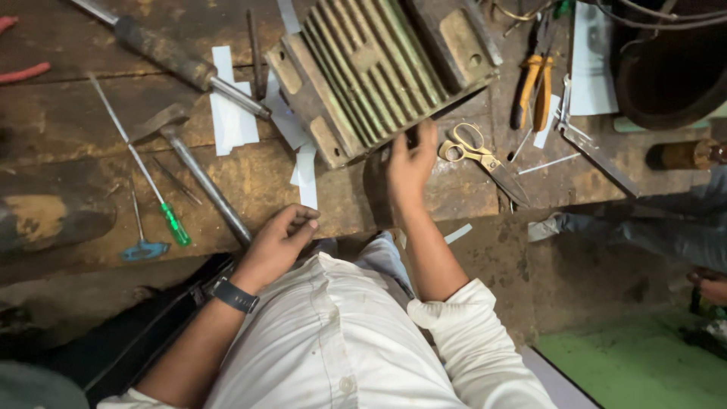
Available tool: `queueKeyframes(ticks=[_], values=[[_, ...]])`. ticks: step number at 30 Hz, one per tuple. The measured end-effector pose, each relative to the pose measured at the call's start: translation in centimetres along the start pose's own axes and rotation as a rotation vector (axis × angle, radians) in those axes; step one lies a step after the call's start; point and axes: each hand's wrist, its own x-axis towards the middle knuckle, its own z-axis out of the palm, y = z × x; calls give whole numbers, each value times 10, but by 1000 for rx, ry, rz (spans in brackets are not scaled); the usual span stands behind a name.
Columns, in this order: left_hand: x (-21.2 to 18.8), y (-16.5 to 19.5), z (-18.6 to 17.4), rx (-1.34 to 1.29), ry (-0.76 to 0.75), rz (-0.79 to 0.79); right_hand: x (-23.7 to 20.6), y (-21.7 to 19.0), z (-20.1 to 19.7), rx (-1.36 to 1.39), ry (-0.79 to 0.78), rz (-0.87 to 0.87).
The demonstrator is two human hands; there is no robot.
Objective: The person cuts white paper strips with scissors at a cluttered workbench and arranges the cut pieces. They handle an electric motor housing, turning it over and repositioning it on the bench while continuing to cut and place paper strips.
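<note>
A finned grey metal motor housing lies on the worn wooden bench. My right hand reaches up to its near edge, fingertips spread and touching the rim of its opening; nothing is held. My left hand, with a dark watch on the wrist, rests on the bench's front edge with fingers curled in. It sits beside the handle end of a hammer. I see nothing inside that fist.
Brass-handled scissors lie just right of my right hand, orange-handled pliers beyond. A green-handled screwdriver, a blue T-handle tool, a long dark-gripped tool and white paper strips lie left. Another person's leg is at right.
</note>
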Motion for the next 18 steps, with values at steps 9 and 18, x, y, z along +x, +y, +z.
queueKeyframes(ticks=[9,18], values=[[-2,-2,-5,-118,89,28,-7,-10,8,534,-107,509],[-2,4,15,-183,182,21,14,-27,-9,806,-207,758]])
